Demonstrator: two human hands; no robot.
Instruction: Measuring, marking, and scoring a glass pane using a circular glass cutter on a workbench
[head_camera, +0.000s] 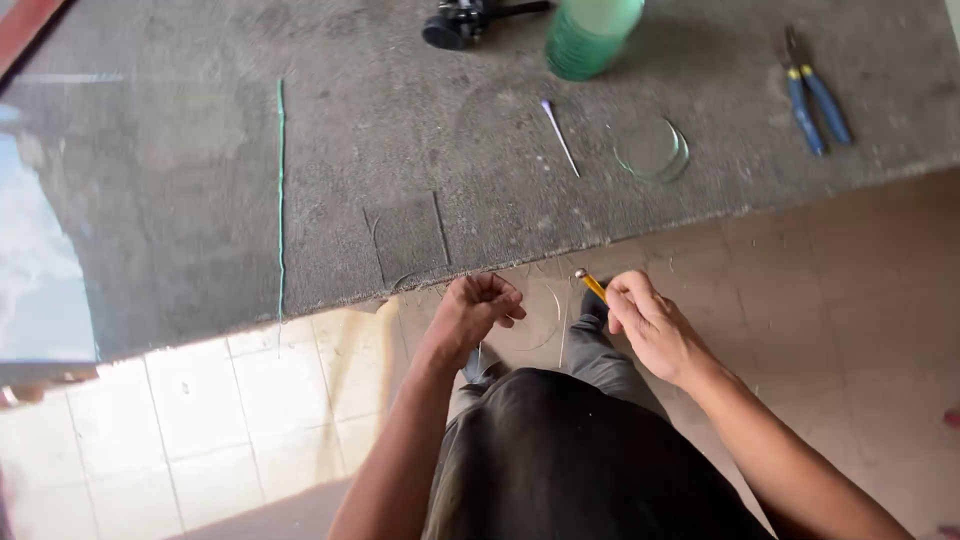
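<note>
My left hand (476, 312) is closed on a clear piece of glass (530, 315) with a curved score line, held just off the edge of the grey carpeted table (400, 150). My right hand (645, 322) grips a small glass cutter with a yellow handle (592, 284), its metal tip pointing up and left toward the glass. Both hands hover above the tiled floor in front of my dark trousers.
On the table lie a stack of green-tinted glass discs (588, 35), two loose clear discs (652, 150), blue-handled pliers (812, 95), a thin white stick with a purple tip (560, 137), a black tool (460, 20) and a large glass sheet (150, 200) at left.
</note>
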